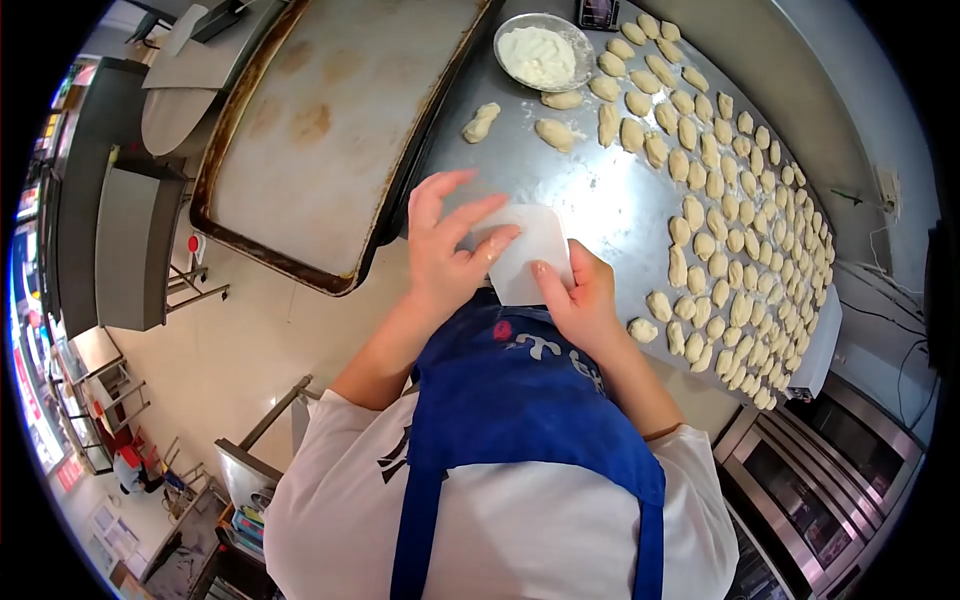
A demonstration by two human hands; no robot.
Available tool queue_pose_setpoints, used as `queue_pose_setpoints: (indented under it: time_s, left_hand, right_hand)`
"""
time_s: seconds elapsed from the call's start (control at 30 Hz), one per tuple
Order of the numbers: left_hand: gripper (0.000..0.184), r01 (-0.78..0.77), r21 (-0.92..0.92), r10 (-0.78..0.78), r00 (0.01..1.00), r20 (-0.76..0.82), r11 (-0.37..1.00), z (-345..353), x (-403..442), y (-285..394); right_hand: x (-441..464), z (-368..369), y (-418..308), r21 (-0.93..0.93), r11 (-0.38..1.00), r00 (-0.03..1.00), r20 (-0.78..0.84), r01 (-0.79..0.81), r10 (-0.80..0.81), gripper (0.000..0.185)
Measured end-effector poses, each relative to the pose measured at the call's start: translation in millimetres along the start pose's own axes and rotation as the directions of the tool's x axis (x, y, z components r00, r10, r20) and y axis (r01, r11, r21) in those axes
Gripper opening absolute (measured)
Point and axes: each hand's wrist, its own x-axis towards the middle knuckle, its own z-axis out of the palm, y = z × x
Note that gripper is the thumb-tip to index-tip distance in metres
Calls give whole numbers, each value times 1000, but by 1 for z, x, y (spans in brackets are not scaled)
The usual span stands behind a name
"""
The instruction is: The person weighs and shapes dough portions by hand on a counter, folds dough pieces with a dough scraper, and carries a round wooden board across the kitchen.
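Observation:
A white plastic dough scraper is in my right hand, its thumb lying across the flat face. My left hand is at the scraper's left edge with its fingers spread apart. The left thumb and a fingertip overlap that edge; whether they press on it I cannot tell. Small pale specks, perhaps dough, show on my fingertips. Beyond my hands, a twisted dough piece and another dough piece lie on the steel table.
Many shaped dough pieces cover the table's right side. A bowl of flour stands at the back, near a small dark device. A large baking tray with a browned rim is at left. Steel ovens stand at lower right.

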Motion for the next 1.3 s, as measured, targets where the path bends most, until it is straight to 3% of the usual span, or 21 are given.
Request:
queue_pose_setpoints:
  time_s: [0.03, 0.1, 0.23, 0.3, 0.6, 0.83, 1.03, 1.2, 1.3]
  left_hand:
    - [32, -2, -1, 2, 1000, -1, 1000, -1, 2, 2]
    - [29, -182, 53, 185, 981, -63, 982, 2, 6, 7]
    - [28, -248, 29, 250, 964, -95, 968, 8, 2, 12]
    - [25, -198, -101, 186, 975, -120, 975, 12, -1, 12]
    - [20, -26, -300, 1, 996, -84, 954, 17, -5, 26]
    - [25, -74, -262, 56, 996, -75, 962, 18, -10, 24]
    - [25, -12, -299, -15, 996, -86, 954, 17, -9, 28]
    - [27, -102, -225, 68, 985, -156, 969, 16, -10, 26]
    - [26, -82, -231, 51, 989, -137, 969, 16, -11, 24]
  right_hand:
    - [-2, -1, -5, -73, 997, 999, -3, 32, -32, 19]
    - [-8, -1, -10, -101, 993, 997, -32, 64, -67, 18]
    - [-17, -4, -13, -191, 973, 985, -84, 132, -150, 15]
    - [-20, -6, -13, -236, 959, 978, -96, 159, -185, 15]
    - [-26, -8, -13, -379, 883, 933, -113, 277, -341, 14]
    - [-28, -8, -11, -391, 864, 917, -108, 317, -385, 15]
    - [-28, -8, -10, -412, 848, 907, -103, 334, -408, 16]
    - [-27, -7, -9, -428, 833, 902, -86, 350, -423, 16]
    - [-26, -6, -10, -441, 825, 900, -81, 352, -428, 16]
